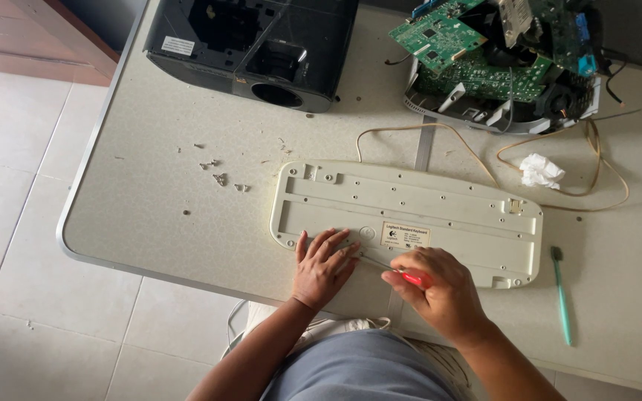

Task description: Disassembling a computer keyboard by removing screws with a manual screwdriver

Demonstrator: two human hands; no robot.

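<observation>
Head view looks straight down on a pale speckled table with a metal rim (91,252), where a cream plastic keyboard lying face down (440,212) sits near the middle. At about 6 o'clock from the keyboard's centre, the left hand (323,267) rests flat on its lower edge, fingers spread and released, pressing the casing. Just beside it at 3 o'clock, the right hand (443,289) is clenched around a red-handled screwdriver (391,269), whose thin metal shaft points toward 10 o'clock and meets the keyboard back close to the left fingertips.

At 9 o'clock from the keyboard lie a few small loose screws (221,177). A black boxy projector housing (254,44) stands at 11 o'clock, and an opened device with green circuit boards (484,59) at 1 o'clock. A crumpled white tissue (541,171) lies at 2 o'clock inside a loop of beige cable (596,160), and a green toothbrush (561,293) lies at 4 o'clock.
</observation>
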